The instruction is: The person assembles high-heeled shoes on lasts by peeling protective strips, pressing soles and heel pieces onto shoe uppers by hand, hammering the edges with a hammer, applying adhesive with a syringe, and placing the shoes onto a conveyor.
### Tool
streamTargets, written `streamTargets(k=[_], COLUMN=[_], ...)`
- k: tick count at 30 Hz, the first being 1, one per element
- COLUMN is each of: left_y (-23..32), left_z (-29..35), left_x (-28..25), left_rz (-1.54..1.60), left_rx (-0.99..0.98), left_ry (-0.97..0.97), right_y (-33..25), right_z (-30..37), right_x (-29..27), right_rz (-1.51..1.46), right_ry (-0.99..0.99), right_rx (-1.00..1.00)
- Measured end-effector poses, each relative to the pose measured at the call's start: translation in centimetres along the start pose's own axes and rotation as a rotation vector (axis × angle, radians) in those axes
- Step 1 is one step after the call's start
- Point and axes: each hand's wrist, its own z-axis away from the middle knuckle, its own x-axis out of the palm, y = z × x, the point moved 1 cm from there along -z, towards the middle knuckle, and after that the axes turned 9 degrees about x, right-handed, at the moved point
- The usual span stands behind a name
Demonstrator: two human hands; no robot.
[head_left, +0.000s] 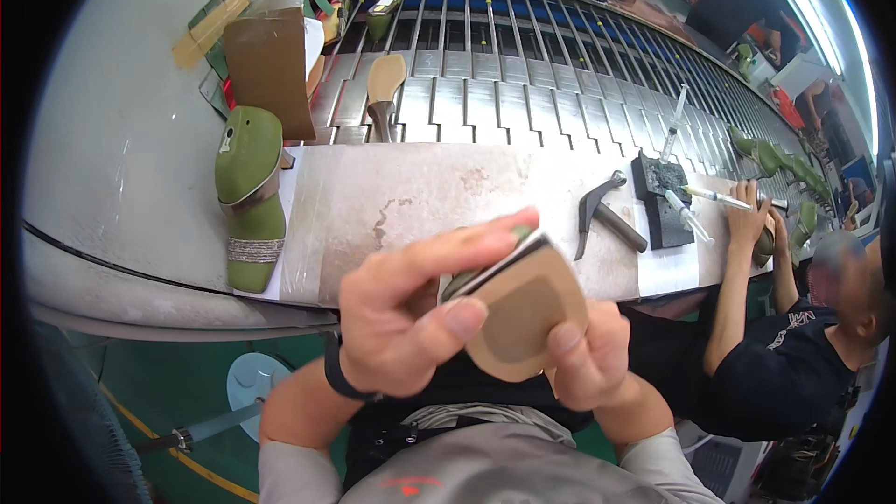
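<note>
In front of my body both hands hold a shoe piece with a tan sole (528, 315), its underside facing up and a darker patch in its middle. A bit of green and a dark edge show along its far side. My left hand (401, 317) closes on its left side, thumb on the edge and fingers stretched over the far side. With the thumb on the sole, my right hand (593, 359) pinches the right rim. On the bench to the left lies a green heeled shoe (252, 215) with a sparkly band.
A hammer (618, 227) lies on the bench (448, 187), beside a black block (661, 224) with several syringes. Beyond runs a metal-slat conveyor (485, 112) carrying a tan heeled sole (385, 79). A co-worker (784, 355) handles a green piece at right. A brown board (271, 70) stands left.
</note>
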Motion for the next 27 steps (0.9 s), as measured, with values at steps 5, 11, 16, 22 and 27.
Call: streamTargets(k=[5,11,16,22,27], left_y=[2.2,3.5,4.0,4.0,4.2], left_z=[2.3,3.1,2.4,2.2,0.9], left_x=[0.5,0.2,-0.5,-1.3,-1.6], left_rz=[-0.076,-0.092,-0.256,-0.534,-0.702], left_rx=[-0.039,-0.02,-0.048,-0.077,0.031], left_ry=[0.157,0.259,0.401,0.396,0.258], right_y=[-1.3,-1.6,-1.8,-0.8,-1.3], right_z=[0.1,-0.5,-2.0,-2.7,-2.7], right_x=[2.4,3.7,4.3,4.2,4.2], right_rz=[0.017,0.112,0.099,0.082,0.064], right_ry=[-0.042,-0.111,-0.169,-0.155,-0.099], right_rx=[-0.137,-0.18,-0.189,-0.187,-0.156])
